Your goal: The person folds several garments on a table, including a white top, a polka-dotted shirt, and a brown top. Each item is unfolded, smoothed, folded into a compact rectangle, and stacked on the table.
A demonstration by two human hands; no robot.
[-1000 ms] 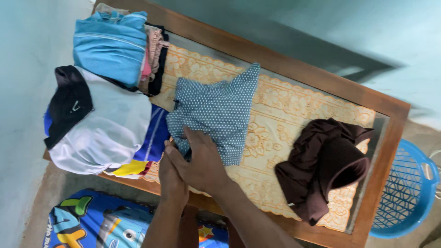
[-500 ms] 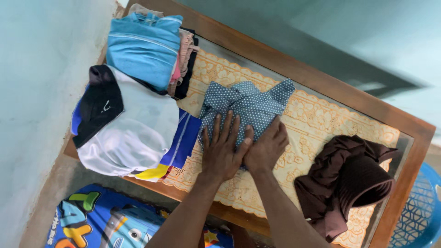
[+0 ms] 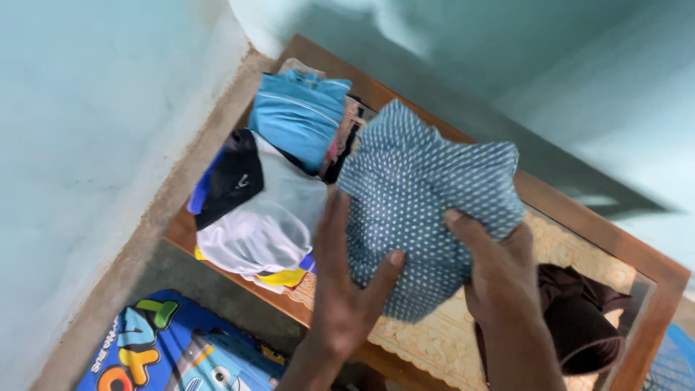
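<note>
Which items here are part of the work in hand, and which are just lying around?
In hand:
- blue dotted garment, lifted off the table
- left hand and right hand, both gripping it

Lying about:
- folded clothes pile by the wall
- brown garment, crumpled
- wooden table
- cartoon mat on the floor

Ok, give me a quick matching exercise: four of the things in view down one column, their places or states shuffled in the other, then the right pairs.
Things:
1. dotted blue garment
2. dark brown garment
3. light blue folded top
4. cartoon-print mat

Places or states:
A. on the floor beside the table
B. top of the far pile, next to the wall
C. held up between left hand and right hand
D. crumpled on the table's lace cover, at the right

Pairs: 1-C, 2-D, 3-B, 4-A
</note>
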